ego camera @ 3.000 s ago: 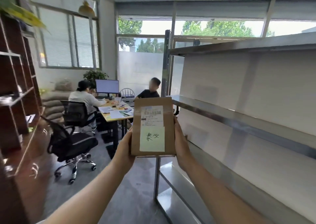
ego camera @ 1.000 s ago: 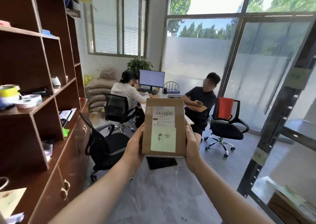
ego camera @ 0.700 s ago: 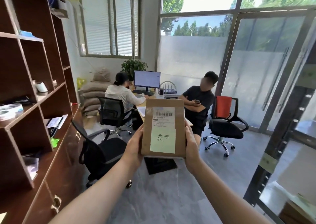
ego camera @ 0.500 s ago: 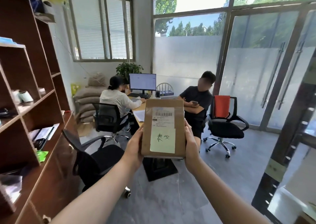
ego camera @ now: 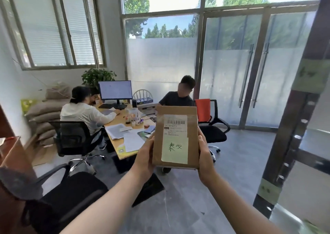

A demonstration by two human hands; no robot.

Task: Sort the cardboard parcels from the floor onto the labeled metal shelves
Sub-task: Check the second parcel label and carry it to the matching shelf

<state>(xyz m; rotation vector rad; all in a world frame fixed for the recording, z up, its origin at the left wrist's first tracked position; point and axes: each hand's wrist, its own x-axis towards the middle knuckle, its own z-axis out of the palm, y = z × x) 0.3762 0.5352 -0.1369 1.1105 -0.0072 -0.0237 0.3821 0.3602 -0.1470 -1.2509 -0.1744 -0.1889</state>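
Flat brown cardboard parcel (ego camera: 175, 137), pale-green note: looks light, stiff. Left hand (ego camera: 144, 159) and right hand (ego camera: 205, 159) grasp its long side edges.

Both forearms are bare from wrist to the frame's lower edge, with no sleeve showing. The left hand (ego camera: 145, 157) and right hand (ego camera: 205, 159) wear nothing.

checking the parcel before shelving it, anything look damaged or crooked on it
Nothing stands out. The flat brown cardboard parcel is upright between the left hand and right hand, undented; its white barcode label and pale handwritten note lie flat.
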